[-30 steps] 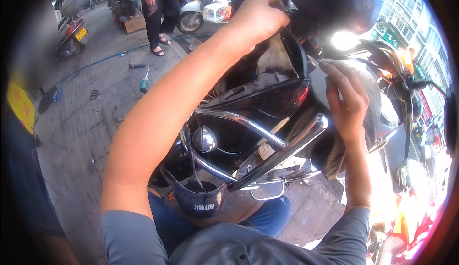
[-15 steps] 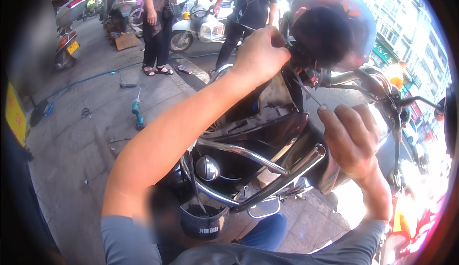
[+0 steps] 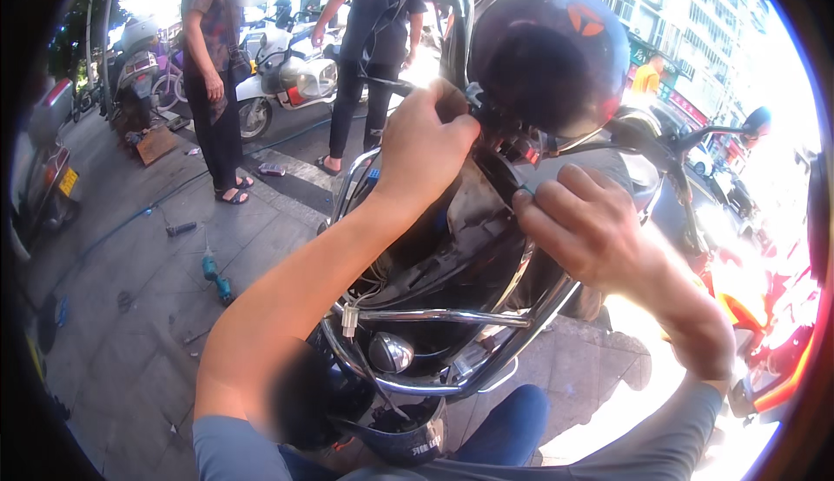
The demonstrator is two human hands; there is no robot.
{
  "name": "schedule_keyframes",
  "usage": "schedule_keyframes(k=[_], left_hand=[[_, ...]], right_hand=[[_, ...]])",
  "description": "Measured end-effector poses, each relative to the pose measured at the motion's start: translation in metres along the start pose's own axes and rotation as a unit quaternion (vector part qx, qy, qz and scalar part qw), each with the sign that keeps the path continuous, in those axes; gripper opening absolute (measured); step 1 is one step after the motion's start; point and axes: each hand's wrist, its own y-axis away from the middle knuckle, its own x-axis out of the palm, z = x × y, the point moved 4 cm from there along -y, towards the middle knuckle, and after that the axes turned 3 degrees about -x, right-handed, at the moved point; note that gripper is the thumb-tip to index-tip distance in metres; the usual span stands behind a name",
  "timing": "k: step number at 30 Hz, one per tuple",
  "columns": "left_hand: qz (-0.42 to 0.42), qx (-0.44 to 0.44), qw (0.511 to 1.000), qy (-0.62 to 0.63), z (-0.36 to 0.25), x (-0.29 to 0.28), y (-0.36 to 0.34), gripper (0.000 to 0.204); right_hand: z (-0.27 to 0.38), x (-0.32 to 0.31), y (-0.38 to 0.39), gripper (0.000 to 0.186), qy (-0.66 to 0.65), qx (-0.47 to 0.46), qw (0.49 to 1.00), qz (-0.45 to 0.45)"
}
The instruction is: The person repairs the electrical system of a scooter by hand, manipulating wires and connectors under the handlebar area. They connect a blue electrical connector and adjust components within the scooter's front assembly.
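Right hand (image 3: 591, 229) higher, wire (image 3: 512, 187) between fingers (image 3: 530, 207)

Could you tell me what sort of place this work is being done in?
Probably a street-side scooter repair spot: a black scooter opened up under both hands, other scooters parked on the paving, and a blue power tool lying on the pavement.

Left hand (image 3: 423, 147) and right hand (image 3: 584, 225) work behind a dark scooter's headlight housing (image 3: 543, 51).

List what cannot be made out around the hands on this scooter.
Head view only:
- Left hand: fingertips curl out of sight behind the scooter's open front.
- Right hand: anything pinched is too small to tell.
- Right side: sun glare washes out the ground.
- Wiring connector: where its leads go is hidden.
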Motion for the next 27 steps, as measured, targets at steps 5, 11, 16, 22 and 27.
schedule_keyframes(k=[5,11,16,22,27], left_hand=[[0.033,0.013,0.994,0.105,-0.002,-0.024,0.011,0.018],[0.106,-0.074,0.986,0.101,0.024,-0.037,0.077,0.041],[0.115,-0.141,0.978,0.099,0.035,-0.027,0.069,0.042],[0.170,-0.213,0.951,0.146,0.036,-0.024,0.060,0.033],[0.198,-0.213,0.945,0.148,0.041,-0.018,0.050,0.026]], right_hand=[[-0.010,0.005,0.007,0.033,-0.044,0.006,0.998,-0.033],[-0.012,0.011,0.017,0.031,-0.077,0.015,0.991,-0.107],[-0.014,0.019,0.019,0.027,-0.103,0.031,0.984,-0.140],[-0.018,0.023,0.020,0.025,-0.131,0.063,0.974,-0.172],[-0.017,0.021,0.021,0.024,-0.131,0.075,0.977,-0.148]])
